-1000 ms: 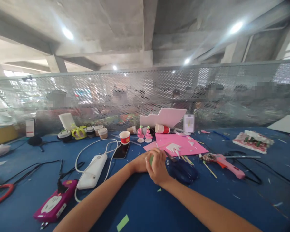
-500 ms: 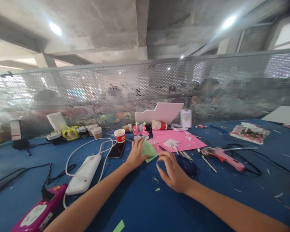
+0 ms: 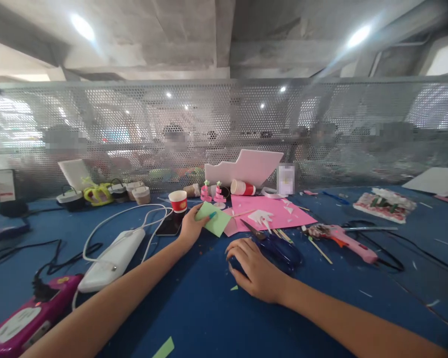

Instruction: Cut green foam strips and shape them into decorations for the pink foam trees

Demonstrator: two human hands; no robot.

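My left hand [image 3: 191, 228] pinches a square of light green paper [image 3: 217, 222] by its left side, thumb on top. My right hand [image 3: 257, 271] rests on the blue table, fingers loosely curved and the thumb apart, with nothing seen in it. Right beside it lie scissors with dark blue handles [image 3: 283, 250], their blades pointing to the upper left. Beyond is a sheet of pink paper [image 3: 298, 215] with white scraps [image 3: 262, 217] on it. Two small pink figures with green tops [image 3: 218, 195] stand behind the green paper.
A red paper cup [image 3: 178, 202] stands by a dark phone [image 3: 168, 225]. Left are a white power bank [image 3: 114, 261] with cables and a magenta power strip [image 3: 33, 311]. A pink glue gun [image 3: 338, 237] lies right. White foam board [image 3: 242, 168] leans against the perforated metal screen [image 3: 142, 119].
The green paper has been drawn out flatter and more of it shows in my left hand. My right hand has drawn back a little, showing more of the scissors. The view has shifted slightly.
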